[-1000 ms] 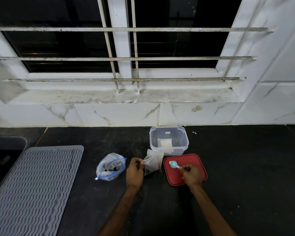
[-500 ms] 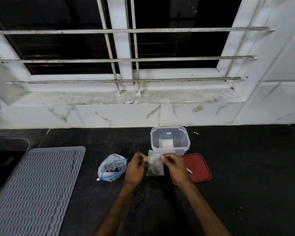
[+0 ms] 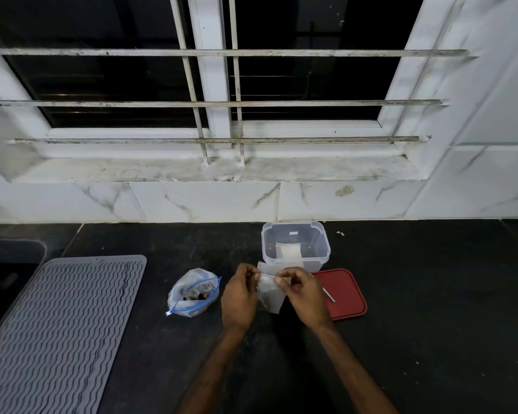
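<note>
Black tabletop [image 3: 431, 324] beneath all. Grey ribbed mat [image 3: 57, 324] at 8 o'clock from left hand [image 3: 238, 297]. Open clear tub [image 3: 323, 255] at 12 o'clock from right hand [image 3: 304, 294]. Red lid [image 3: 347, 294] lying flat at 3 o'clock from it. Blue-zipped bag [image 3: 192, 294] at 9 o'clock from left hand, near. Both hands pinching top edge of small clear pouch [image 3: 269, 294], held between them. Thin spoon handle [image 3: 329, 295] on lid.

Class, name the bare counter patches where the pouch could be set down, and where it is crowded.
Bare: the counter right of the red lid, and the strip between grey mat and zip bag. Crowded: around the held pouch, between zip bag, clear tub and lid.
</note>
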`<state>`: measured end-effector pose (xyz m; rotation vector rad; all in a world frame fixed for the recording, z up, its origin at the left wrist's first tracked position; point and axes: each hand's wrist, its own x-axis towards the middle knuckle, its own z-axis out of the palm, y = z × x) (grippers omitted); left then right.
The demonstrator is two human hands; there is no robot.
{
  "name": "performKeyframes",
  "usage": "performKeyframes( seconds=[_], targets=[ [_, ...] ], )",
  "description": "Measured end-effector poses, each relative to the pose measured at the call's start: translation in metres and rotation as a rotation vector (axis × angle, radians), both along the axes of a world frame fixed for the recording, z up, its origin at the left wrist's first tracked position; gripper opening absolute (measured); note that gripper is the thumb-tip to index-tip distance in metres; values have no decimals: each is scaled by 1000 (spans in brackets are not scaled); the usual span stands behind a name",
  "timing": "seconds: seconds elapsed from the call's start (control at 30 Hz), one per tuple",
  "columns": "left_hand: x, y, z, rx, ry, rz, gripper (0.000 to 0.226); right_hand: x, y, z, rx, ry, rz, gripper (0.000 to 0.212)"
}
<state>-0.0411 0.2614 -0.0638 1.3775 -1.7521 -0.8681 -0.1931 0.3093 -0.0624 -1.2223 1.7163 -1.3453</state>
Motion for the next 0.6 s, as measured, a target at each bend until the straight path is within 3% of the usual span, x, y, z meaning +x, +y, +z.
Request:
performKeyframes(
  seconds=[0.13, 0.23, 0.33, 0.4, 0.6],
  targets=[
    [-3, 9, -3, 39, 165, -43, 6, 6, 3, -6, 50, 64, -23, 7],
    [-4, 9, -7, 278, 366, -164, 19, 6, 0, -7, 21, 24, -76, 14],
    [1, 8, -17, 397, 311, -266, 18, 7, -5, -4, 26, -76, -114, 17],
    [3, 8, -17, 381, 306, -202, 7, 5, -7, -4, 26, -128, -165, 18],
    [0, 6, -10, 373, 295, -100, 12, 2, -6, -16, 18, -110, -231, 15]
  ],
)
